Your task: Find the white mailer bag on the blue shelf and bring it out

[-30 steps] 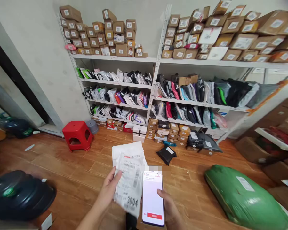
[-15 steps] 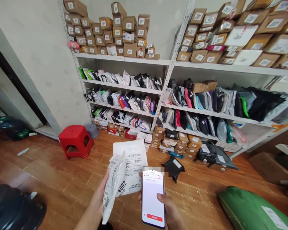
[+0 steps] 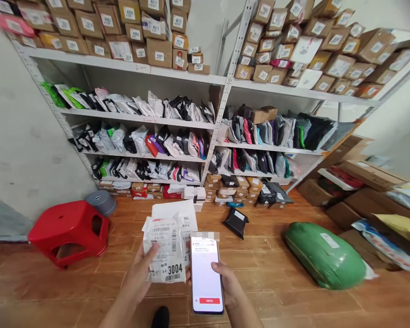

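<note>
My left hand (image 3: 144, 269) grips a white plastic mailer (image 3: 166, 248), its thumb across the front. The mailer's label reads 3004 and faces me. Behind it is a larger white parcel (image 3: 174, 209), mostly covered by the mailer and the phone; which fingers hold it is hidden. My right hand (image 3: 227, 284) is wrapped round a smartphone (image 3: 207, 273), held upright just right of the mailer. The thumb rests at the screen's right edge. The screen is lit, mostly white, with a red button near the bottom.
Ahead stand white metal shelves (image 3: 146, 117) with labelled boxes on top and bagged parcels below. A red stool (image 3: 68, 228) and a grey stool (image 3: 101, 202) are at left. A black parcel (image 3: 236, 222) and a green sack (image 3: 324, 255) lie on the wooden floor. Cartons (image 3: 369, 205) pile up at right.
The mailer has turned from edge-on to face me, covering more of the parcel behind. My view has moved nearer the shelves and shifted; the red stool looks larger. The phone stays in my right hand.
</note>
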`<state>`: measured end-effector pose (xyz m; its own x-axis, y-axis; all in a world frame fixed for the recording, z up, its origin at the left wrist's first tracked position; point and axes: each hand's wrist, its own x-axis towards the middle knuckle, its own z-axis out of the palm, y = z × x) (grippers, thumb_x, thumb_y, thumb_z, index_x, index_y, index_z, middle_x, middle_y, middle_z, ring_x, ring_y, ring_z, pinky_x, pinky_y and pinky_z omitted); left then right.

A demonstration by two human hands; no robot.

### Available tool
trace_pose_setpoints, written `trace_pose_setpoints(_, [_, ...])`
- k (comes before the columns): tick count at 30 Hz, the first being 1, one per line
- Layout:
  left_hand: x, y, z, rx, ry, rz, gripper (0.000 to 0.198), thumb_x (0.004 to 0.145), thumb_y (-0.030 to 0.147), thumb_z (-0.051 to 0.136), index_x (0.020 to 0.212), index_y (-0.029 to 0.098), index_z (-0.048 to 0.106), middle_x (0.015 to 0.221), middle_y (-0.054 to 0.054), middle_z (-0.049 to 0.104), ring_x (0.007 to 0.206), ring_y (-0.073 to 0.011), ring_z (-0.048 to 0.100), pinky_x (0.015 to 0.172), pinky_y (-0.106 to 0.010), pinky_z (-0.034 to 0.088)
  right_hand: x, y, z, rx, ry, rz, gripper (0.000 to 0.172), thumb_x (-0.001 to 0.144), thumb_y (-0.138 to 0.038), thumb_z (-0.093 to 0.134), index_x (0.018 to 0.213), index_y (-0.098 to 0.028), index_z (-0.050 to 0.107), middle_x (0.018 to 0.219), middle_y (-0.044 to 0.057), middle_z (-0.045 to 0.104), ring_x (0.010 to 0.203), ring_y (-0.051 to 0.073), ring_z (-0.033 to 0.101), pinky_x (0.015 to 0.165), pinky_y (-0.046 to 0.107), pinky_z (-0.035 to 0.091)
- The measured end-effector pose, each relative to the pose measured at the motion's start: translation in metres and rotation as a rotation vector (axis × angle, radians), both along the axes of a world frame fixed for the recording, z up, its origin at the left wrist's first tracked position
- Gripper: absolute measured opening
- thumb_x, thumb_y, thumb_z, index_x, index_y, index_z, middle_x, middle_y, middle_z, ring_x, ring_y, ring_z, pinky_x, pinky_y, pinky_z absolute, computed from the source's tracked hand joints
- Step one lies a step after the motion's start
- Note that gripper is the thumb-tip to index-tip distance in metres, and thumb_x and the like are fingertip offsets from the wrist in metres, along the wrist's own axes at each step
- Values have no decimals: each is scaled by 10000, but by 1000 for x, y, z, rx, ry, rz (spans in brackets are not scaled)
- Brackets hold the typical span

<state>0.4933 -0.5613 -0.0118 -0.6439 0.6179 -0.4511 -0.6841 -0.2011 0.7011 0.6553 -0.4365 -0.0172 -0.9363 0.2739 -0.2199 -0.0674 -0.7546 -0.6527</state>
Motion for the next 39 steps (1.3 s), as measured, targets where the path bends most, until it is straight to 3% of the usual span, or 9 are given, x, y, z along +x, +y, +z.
trace_pose_setpoints(3, [-17,-1,-9,-13,143,-93,677,638,413,776,1207,223,464,986,-42,721,889,-229,678,720,-318,562,-12,-10,-5,-5,-17,-48,543,597,-454,735,988,-87,649,850,163,723,722,235,666,686,329,453])
trace_pose_setpoints(7, [-29,1,-32,-92,269,-126,593,638,466,757,1075,166,490,948,-60,710,841,-208,665,709,-301,539,-13,-17,-14,-64,-34,-47,566,580,-501,746,951,-79,672,865,175,721,739,230,673,684,312,459])
trace_pose_setpoints(13, [-17,7,-58,-136,486,-216,483,708,516,667,992,177,474,917,-73,692,835,-227,652,763,-352,518,0,-21,-24,-23,-93,-11,509,654,-502,708,960,-97,676,891,167,721,784,232,674,696,304,451])
trace_pose_setpoints(16, [-6,9,-59,-124,550,-315,389,768,481,615,985,190,476,947,-73,690,865,-227,651,781,-341,505,8,-24,-29,-4,-128,25,529,660,-519,690,966,-87,670,868,170,721,770,242,672,668,303,440])
trace_pose_setpoints(19, [2,9,-58,-116,545,-376,419,746,444,650,1025,185,476,966,-80,692,871,-235,652,767,-339,507,15,-26,-33,-43,-160,20,541,638,-523,696,952,-84,666,802,153,722,738,237,671,661,301,441])
trace_pose_setpoints(23, [13,8,-54,-129,555,-351,435,727,455,659,1007,185,464,926,-59,689,824,-216,648,730,-326,517,26,-26,-35,-79,-131,52,580,582,-503,733,949,-62,653,803,164,720,725,223,670,680,298,448])
trace_pose_setpoints(32, [58,-2,-35,-161,557,-330,479,690,494,683,990,190,468,901,-55,704,815,-235,671,713,-352,538,64,-30,-22,39,-23,30,523,605,-454,694,962,-81,610,739,156,712,646,250,660,657,348,458])
trace_pose_setpoints(39, [82,-11,-37,-234,659,-351,506,681,466,691,1020,171,458,985,-110,691,868,-261,656,769,-388,510,95,-38,-34,29,-71,51,507,583,-392,729,961,-74,612,803,170,718,703,251,673,674,346,461])
